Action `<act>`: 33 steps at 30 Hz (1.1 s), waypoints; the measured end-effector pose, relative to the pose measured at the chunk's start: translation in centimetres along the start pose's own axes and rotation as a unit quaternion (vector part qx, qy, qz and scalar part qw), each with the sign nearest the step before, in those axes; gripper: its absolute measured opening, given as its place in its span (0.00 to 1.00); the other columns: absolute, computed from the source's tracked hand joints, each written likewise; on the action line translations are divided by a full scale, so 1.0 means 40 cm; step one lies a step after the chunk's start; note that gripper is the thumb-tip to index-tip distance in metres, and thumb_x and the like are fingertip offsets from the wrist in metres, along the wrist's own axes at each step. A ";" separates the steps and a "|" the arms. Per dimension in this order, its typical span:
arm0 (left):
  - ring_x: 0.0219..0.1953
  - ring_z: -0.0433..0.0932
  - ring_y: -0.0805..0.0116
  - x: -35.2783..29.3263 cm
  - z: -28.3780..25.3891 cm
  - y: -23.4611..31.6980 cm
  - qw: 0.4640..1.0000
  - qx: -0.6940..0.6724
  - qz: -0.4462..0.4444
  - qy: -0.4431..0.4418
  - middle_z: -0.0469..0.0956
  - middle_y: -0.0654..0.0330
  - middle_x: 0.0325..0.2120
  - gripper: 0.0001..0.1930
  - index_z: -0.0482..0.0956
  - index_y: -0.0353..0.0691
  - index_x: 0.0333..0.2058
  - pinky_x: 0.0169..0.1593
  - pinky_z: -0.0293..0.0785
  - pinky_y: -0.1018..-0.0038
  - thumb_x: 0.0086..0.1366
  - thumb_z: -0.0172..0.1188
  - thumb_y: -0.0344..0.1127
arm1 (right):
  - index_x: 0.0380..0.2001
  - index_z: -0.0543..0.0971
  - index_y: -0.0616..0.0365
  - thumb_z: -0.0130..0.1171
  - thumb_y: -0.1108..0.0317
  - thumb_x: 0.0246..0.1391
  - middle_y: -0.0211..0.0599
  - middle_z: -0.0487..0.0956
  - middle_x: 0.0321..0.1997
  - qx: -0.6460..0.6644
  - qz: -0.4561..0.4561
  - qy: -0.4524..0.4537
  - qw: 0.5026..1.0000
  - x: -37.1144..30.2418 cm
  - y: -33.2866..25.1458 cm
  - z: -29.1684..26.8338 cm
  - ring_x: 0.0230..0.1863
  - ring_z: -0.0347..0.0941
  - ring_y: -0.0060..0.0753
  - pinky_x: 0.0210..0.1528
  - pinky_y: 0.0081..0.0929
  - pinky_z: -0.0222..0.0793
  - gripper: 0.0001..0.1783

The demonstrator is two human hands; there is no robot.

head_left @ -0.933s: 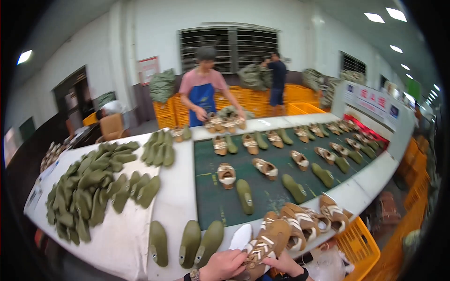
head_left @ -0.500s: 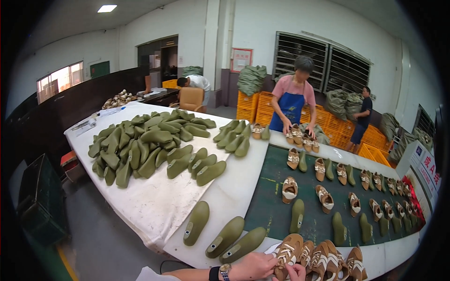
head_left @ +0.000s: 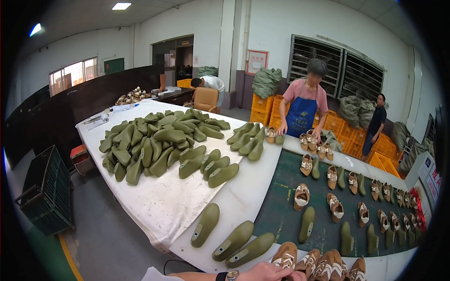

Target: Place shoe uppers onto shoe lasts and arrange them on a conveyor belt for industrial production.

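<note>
At the lower edge my left hand (head_left: 265, 272), with a wristwatch and dark band at its wrist, is closed on a brown-and-white sneaker (head_left: 286, 254). Only a bit of my right hand (head_left: 297, 276) shows, at the same sneaker's near end; the frame's edge cuts off the rest. Whether the fingers pinch its laces or its upper is too small to tell. Several more brown sneakers (head_left: 324, 265) stand in a row just to the right. Left of my hands lie three green shoe lasts (head_left: 233, 240), (head_left: 251, 249), (head_left: 205, 225) on the white tabletop.
A large heap of green lasts (head_left: 159, 136) covers the white cloth (head_left: 154, 210). A green belt (head_left: 281, 225) carries sneakers paired with lasts. Across it a co-worker in a blue apron (head_left: 301, 115) handles sneakers. Orange crates (head_left: 262, 103) and another person (head_left: 375, 122) are behind.
The view has shifted, so the scene sits further right and my hands lower in the picture. Both hands stay at the same sneaker. The co-worker's left-side hand has moved to a last beside a sneaker.
</note>
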State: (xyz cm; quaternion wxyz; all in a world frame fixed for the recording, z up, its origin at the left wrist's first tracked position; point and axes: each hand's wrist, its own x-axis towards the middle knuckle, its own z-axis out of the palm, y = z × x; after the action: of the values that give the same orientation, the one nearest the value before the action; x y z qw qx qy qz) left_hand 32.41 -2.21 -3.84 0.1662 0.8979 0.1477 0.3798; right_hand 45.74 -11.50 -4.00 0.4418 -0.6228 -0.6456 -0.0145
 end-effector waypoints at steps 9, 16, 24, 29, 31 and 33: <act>0.19 0.73 0.65 -0.043 -0.007 -0.042 1.000 -0.005 0.006 0.016 0.69 0.62 0.16 0.10 0.75 0.42 0.36 0.21 0.68 0.70 0.53 0.58 0.30 | 0.31 0.75 0.62 0.54 0.80 0.41 0.47 0.75 0.35 0.063 0.034 0.011 0.997 0.021 -0.011 -0.006 0.36 0.73 0.48 0.37 0.34 0.70 0.09; 0.25 0.76 0.62 -0.049 -0.054 -0.071 0.994 -0.061 -0.086 -0.033 0.76 0.59 0.23 0.23 0.72 0.40 0.47 0.30 0.73 0.71 0.53 0.63 0.38 | 0.29 0.73 0.61 0.52 0.83 0.34 0.46 0.72 0.30 -0.032 0.056 0.100 0.993 -0.013 0.075 -0.011 0.31 0.71 0.47 0.33 0.33 0.68 0.13; 0.36 0.75 0.50 -0.215 -0.083 -0.285 0.948 0.248 -0.156 -0.123 0.67 0.49 0.48 0.26 0.70 0.38 0.48 0.41 0.74 0.64 0.53 0.63 0.42 | 0.28 0.72 0.61 0.52 0.85 0.32 0.44 0.71 0.30 -0.071 0.114 0.153 0.979 -0.082 0.132 -0.078 0.27 0.69 0.43 0.27 0.30 0.66 0.14; 0.24 0.77 0.48 -0.235 -0.096 -0.357 0.887 0.264 -0.314 -0.211 0.75 0.44 0.34 0.28 0.65 0.43 0.53 0.27 0.75 0.59 0.58 0.56 0.52 | 0.27 0.73 0.60 0.54 0.84 0.32 0.43 0.71 0.30 -0.056 0.114 0.155 0.980 -0.101 0.147 -0.078 0.27 0.69 0.43 0.27 0.30 0.66 0.14; 0.18 0.75 0.47 -0.243 -0.099 -0.391 0.874 0.270 -0.341 -0.217 0.74 0.49 0.13 0.31 0.59 0.43 0.57 0.24 0.72 0.56 0.58 0.55 0.50 | 0.27 0.73 0.59 0.55 0.83 0.30 0.42 0.71 0.29 -0.054 0.112 0.143 0.982 -0.114 0.152 -0.082 0.27 0.69 0.42 0.27 0.30 0.66 0.14; 0.18 0.75 0.47 -0.220 -0.085 -0.431 0.869 0.280 -0.321 -0.253 0.75 0.48 0.14 0.31 0.58 0.42 0.57 0.24 0.72 0.55 0.59 0.54 0.49 | 0.27 0.73 0.59 0.55 0.83 0.30 0.41 0.71 0.29 -0.035 0.106 0.146 0.983 -0.116 0.153 -0.081 0.27 0.69 0.42 0.27 0.29 0.66 0.14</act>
State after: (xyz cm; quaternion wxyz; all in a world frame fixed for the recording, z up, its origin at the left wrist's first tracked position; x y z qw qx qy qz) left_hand 21.63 10.53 -14.26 0.0520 0.8752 0.4808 0.0085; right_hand 51.74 -15.64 -8.01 0.5081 -0.6941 -0.5034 -0.0814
